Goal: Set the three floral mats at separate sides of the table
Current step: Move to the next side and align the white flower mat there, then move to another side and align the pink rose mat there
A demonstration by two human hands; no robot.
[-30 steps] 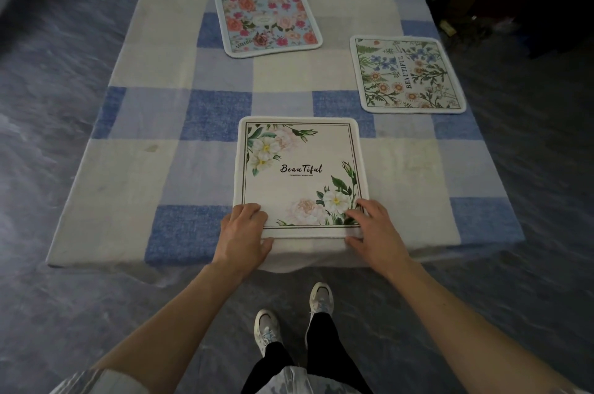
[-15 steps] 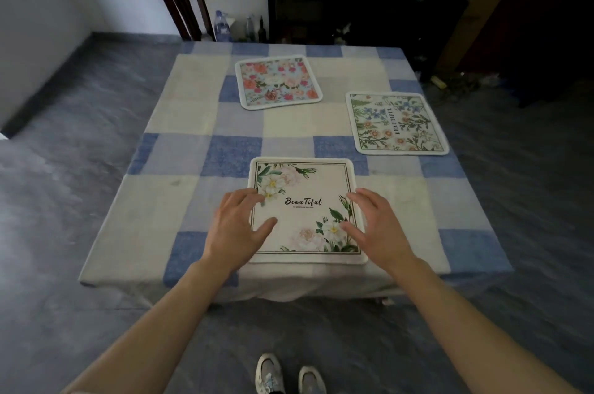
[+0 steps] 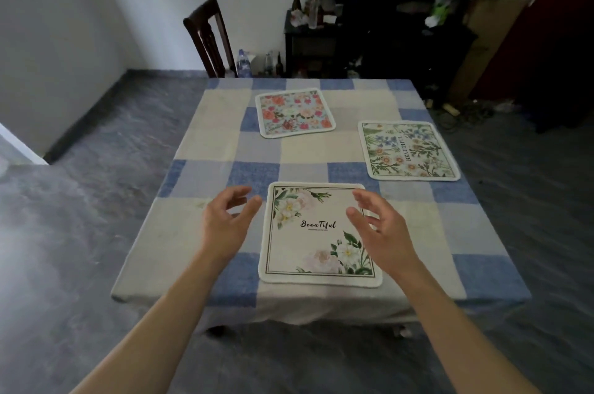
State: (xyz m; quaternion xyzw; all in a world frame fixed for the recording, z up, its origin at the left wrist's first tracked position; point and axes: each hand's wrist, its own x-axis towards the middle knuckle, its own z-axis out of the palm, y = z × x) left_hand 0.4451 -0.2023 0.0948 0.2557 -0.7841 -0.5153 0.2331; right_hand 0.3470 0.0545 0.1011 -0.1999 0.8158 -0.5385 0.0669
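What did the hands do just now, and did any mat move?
Both hands let go of the white mat. The left hand lifted off to the mat's left side, and the right hand rose above its right edge, fingers loose. That mat stayed put, and the pink mat and the green mat did not move.

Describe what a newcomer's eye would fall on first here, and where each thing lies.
Three floral mats stand out on the blue-and-cream checked tablecloth: a white mat at the near edge, a pink-flowered mat at the far side, a leafy mat at the right. The left hand hovers open left of the white mat, the right hand open over its right edge.
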